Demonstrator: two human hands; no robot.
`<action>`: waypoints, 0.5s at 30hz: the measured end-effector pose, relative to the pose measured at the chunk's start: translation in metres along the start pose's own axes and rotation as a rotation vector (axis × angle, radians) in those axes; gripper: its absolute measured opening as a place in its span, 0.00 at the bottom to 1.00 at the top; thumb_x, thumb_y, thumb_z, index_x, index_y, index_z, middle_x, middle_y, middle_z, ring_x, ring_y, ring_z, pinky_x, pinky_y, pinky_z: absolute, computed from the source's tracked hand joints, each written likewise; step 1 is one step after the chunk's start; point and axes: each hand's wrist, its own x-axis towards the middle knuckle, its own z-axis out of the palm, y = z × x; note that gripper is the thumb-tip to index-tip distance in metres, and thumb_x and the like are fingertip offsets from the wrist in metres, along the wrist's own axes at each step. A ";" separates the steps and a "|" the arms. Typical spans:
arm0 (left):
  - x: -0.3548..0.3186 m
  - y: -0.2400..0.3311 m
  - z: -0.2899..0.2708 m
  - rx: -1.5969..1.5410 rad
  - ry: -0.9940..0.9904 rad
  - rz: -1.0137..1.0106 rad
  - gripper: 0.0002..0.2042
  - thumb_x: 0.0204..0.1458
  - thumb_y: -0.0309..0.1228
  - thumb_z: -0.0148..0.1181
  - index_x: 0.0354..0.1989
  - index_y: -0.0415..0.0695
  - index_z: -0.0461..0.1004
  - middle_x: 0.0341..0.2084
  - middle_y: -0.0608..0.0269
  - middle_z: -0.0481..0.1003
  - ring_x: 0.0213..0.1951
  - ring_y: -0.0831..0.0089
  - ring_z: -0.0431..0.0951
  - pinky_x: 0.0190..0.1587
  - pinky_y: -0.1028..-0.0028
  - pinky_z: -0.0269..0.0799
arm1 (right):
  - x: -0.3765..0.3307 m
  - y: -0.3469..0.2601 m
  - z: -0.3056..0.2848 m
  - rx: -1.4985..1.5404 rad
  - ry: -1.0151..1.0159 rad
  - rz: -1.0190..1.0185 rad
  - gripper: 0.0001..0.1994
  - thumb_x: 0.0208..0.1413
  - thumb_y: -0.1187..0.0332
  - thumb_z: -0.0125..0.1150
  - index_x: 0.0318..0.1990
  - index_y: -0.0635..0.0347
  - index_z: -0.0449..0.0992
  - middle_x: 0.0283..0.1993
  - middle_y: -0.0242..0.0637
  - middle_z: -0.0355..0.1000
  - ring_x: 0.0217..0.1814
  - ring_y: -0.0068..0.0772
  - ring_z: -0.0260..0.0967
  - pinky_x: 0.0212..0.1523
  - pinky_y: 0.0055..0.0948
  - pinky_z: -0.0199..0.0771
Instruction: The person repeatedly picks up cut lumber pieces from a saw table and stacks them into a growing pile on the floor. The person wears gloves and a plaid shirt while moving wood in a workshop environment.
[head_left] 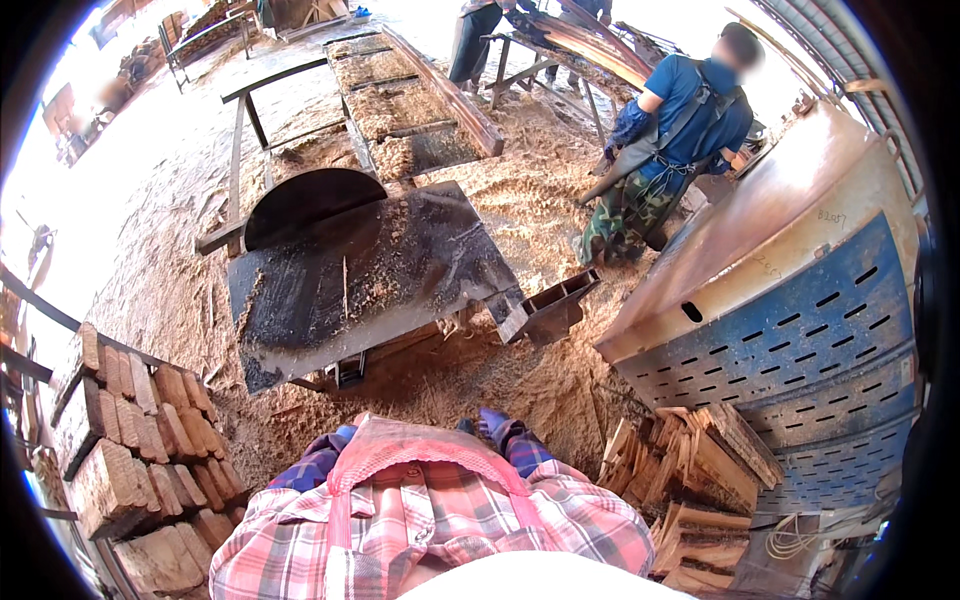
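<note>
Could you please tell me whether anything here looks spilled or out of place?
Yes: sawdust lies strewn over the floor and across the dark table, loose rather than collected. The wood pieces at right lean at mixed angles, unlike the neater stack at left.

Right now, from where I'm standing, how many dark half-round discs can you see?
1: the dark half-round disc stands upright at the far edge of the black tabletop. I can't rule out others hidden from view.

Sawdust (366, 297) lies scattered across the dark metal table (285, 300).
</note>
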 end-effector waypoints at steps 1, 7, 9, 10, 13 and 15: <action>0.000 0.000 -0.001 -0.001 -0.002 -0.002 0.15 0.50 0.44 0.50 0.41 0.49 0.73 0.36 0.55 0.73 0.40 0.63 0.72 0.41 0.68 0.67 | 0.003 0.000 0.000 -0.001 -0.010 -0.011 0.14 0.52 0.47 0.48 0.31 0.45 0.69 0.24 0.25 0.64 0.24 0.24 0.61 0.23 0.29 0.60; 0.003 0.000 -0.006 0.010 -0.001 -0.008 0.15 0.50 0.44 0.50 0.40 0.49 0.73 0.35 0.55 0.73 0.40 0.63 0.72 0.40 0.68 0.67 | 0.003 -0.003 0.002 0.005 -0.010 -0.051 0.16 0.53 0.47 0.47 0.35 0.48 0.70 0.28 0.29 0.68 0.26 0.27 0.64 0.25 0.29 0.63; 0.004 -0.002 -0.007 0.010 0.001 -0.015 0.15 0.50 0.44 0.50 0.40 0.49 0.73 0.35 0.55 0.73 0.39 0.64 0.72 0.40 0.68 0.67 | -0.005 -0.008 0.007 -0.002 0.013 -0.071 0.17 0.53 0.48 0.48 0.38 0.49 0.70 0.30 0.31 0.69 0.29 0.28 0.65 0.27 0.29 0.64; 0.004 -0.001 -0.007 0.006 -0.002 -0.013 0.15 0.50 0.44 0.50 0.40 0.49 0.73 0.34 0.55 0.73 0.39 0.64 0.72 0.40 0.68 0.67 | -0.006 -0.007 0.006 0.002 0.012 -0.069 0.17 0.53 0.48 0.49 0.40 0.50 0.70 0.32 0.31 0.70 0.30 0.28 0.66 0.28 0.30 0.65; 0.009 0.003 -0.005 0.010 -0.008 -0.006 0.15 0.50 0.43 0.50 0.40 0.49 0.73 0.34 0.55 0.73 0.39 0.64 0.72 0.40 0.68 0.67 | -0.004 -0.009 0.002 0.042 -0.009 -0.056 0.17 0.52 0.49 0.50 0.41 0.50 0.69 0.33 0.32 0.70 0.32 0.29 0.66 0.31 0.30 0.66; 0.012 0.005 -0.005 0.012 -0.012 -0.003 0.15 0.50 0.43 0.50 0.39 0.49 0.72 0.34 0.55 0.73 0.39 0.64 0.72 0.39 0.68 0.67 | -0.004 -0.010 0.003 0.054 0.003 -0.066 0.18 0.53 0.50 0.49 0.43 0.52 0.69 0.35 0.33 0.70 0.33 0.28 0.66 0.32 0.30 0.66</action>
